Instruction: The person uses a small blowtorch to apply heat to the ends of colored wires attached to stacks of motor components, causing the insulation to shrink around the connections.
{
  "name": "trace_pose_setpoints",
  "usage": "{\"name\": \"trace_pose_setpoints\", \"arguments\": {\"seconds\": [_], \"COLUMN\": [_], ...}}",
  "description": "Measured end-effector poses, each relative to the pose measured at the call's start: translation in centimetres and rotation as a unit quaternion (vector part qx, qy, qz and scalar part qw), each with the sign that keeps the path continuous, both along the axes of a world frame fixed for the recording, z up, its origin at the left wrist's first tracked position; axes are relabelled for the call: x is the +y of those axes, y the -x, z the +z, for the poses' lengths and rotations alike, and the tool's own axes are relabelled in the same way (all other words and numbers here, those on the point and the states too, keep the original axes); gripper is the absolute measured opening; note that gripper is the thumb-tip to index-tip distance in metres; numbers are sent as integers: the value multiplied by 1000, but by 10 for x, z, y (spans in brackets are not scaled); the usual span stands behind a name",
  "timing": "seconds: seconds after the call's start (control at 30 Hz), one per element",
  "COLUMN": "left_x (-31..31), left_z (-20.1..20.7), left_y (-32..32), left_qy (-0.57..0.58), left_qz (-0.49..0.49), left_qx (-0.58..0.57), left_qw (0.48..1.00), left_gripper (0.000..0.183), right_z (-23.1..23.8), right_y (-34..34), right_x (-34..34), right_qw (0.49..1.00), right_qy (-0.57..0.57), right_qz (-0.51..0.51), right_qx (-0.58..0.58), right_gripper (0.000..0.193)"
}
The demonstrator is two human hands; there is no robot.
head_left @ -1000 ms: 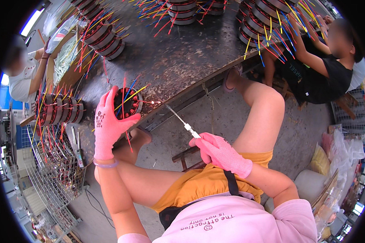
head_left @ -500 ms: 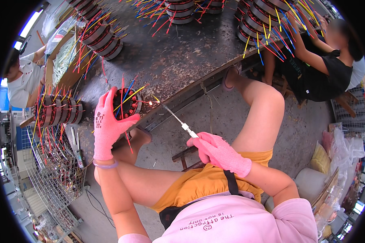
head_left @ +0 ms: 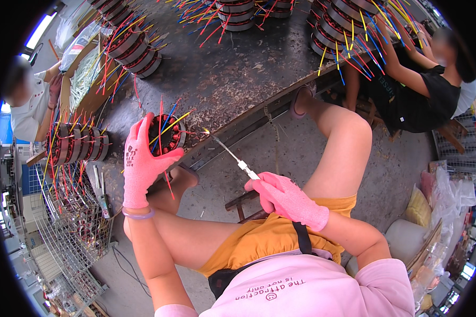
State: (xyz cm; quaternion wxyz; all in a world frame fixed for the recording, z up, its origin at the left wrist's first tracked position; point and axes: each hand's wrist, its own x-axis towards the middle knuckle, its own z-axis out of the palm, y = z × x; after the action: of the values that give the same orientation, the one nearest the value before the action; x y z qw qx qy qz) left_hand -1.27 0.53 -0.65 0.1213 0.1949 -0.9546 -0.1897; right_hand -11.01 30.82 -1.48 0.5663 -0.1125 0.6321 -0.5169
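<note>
My left hand (head_left: 144,161), in a pink glove, wraps round the side of a motor stator (head_left: 175,138) at the table's edge, thumb along its near rim. Red, blue and yellow wires stick out of the stator, and one red wire (head_left: 194,132) points right. My right hand (head_left: 288,199), also gloved in pink, grips a slim torch (head_left: 243,165) with a white body and a thin metal nozzle. The nozzle's tip sits just right of that red wire's end, with a small yellow glow at it. Whether the tip touches the wire I cannot tell.
Stacks of wired stators (head_left: 137,55) stand along the dark worn table (head_left: 217,84), and another stator row (head_left: 79,142) lies left of my left hand. A box of pale strips (head_left: 84,87) is at far left. One person sits at left, another at right, near more stators (head_left: 330,39).
The bright orange glow at the red wire's end has faded to a small yellow one by the torch tip. Both my hands have barely moved. At left, a person's gloved hand has come into view.
</note>
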Motion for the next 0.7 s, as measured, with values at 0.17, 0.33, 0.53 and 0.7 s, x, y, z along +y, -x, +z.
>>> {"name": "trace_pose_setpoints", "arguments": {"seconds": [0.17, 0.33, 0.53, 0.7], "left_x": [0, 0, 0, 0], "left_z": [0, 0, -1, 0], "left_y": [0, 0, 0, 0], "left_qy": [12, 7, 8, 5], "left_qz": [0, 1, -1, 0], "left_qx": [-2, 0, 1, -1], "left_qw": [1000, 1000, 1000, 1000], "left_gripper": [94, 94, 93, 93], "right_z": [-2, -3, -8, -4], "right_y": [0, 0, -2, -1], "right_x": [1, 1, 1, 0], "right_qw": [1000, 1000, 999, 1000], "right_qy": [2, 1, 24, 0], "right_qz": [-6, -8, -9, -14], "right_qx": [1, 3, 19, -1], "right_gripper": [34, 35, 35, 34]}}
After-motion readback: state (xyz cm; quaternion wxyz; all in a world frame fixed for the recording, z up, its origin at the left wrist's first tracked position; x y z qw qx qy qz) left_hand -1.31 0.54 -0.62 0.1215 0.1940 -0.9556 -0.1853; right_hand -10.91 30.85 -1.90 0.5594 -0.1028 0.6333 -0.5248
